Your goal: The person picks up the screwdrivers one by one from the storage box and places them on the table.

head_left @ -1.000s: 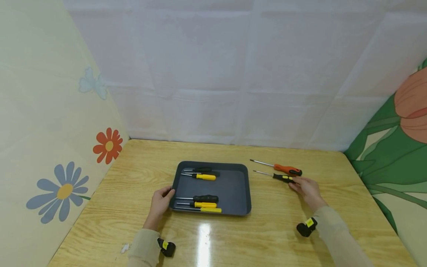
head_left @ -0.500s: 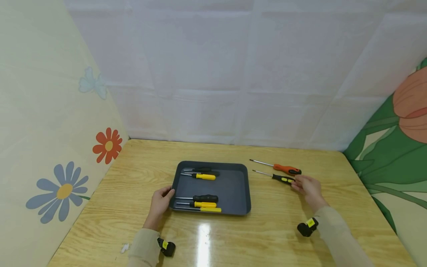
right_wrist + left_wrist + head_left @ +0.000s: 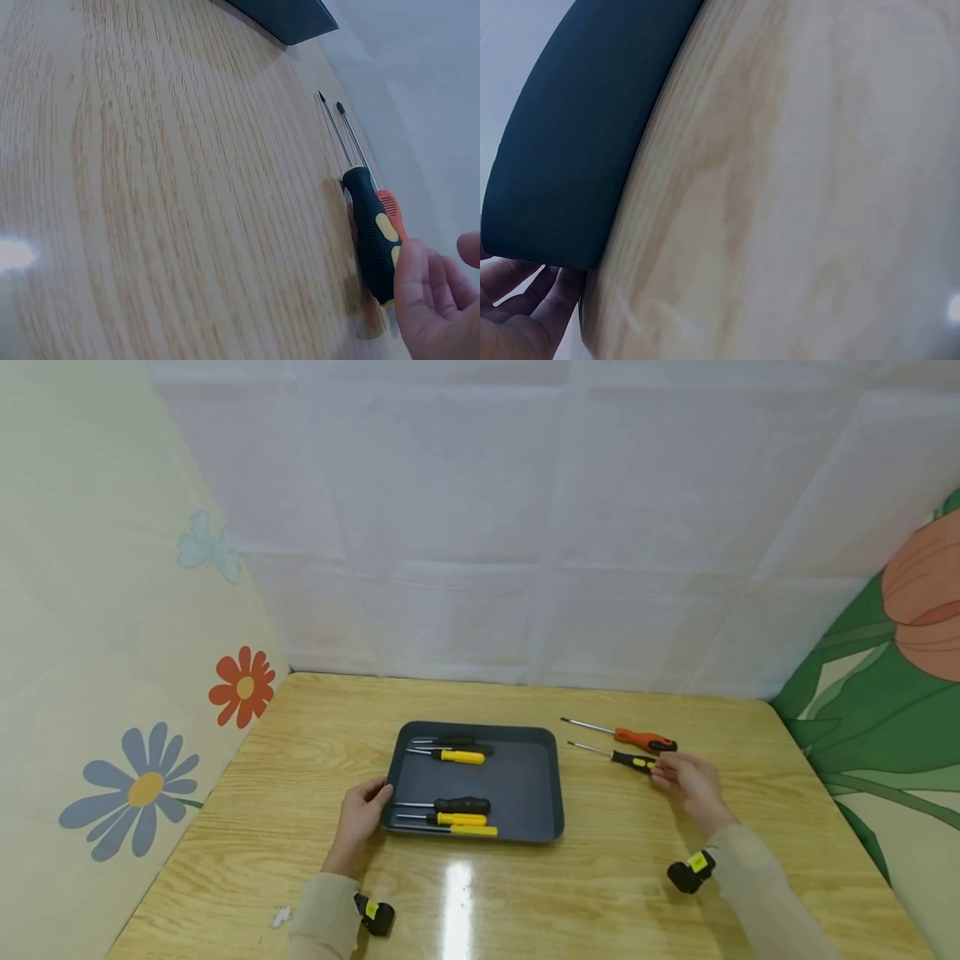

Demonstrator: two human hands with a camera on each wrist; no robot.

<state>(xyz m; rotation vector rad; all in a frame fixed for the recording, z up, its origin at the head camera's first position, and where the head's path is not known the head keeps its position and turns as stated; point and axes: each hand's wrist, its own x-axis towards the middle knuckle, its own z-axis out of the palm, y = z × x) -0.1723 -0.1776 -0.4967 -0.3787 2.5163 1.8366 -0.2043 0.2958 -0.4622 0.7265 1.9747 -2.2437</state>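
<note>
My left hand grips the dark grey tray at its left edge, thumb at the rim. In the left wrist view its fingers lie under the tray's corner. To the right of the tray, a black screwdriver with yellow handle patches lies with its tip pointing left. The fingertips of my right hand are at the butt end of its handle. In the right wrist view one digit overlaps the handle's edge, while another stands apart from it. An orange screwdriver with a black end lies just behind, nearly parallel.
In the tray, a yellow screwdriver and dark ones lie at the back. A black screwdriver and yellow-handled ones lie along the front, tips left. White cloth hangs behind the wooden table; printed panels flank it.
My right fingertips have shifted slightly about the end of the black and yellow screwdriver's handle, which has turned very little. The left hand and tray have stayed in place.
</note>
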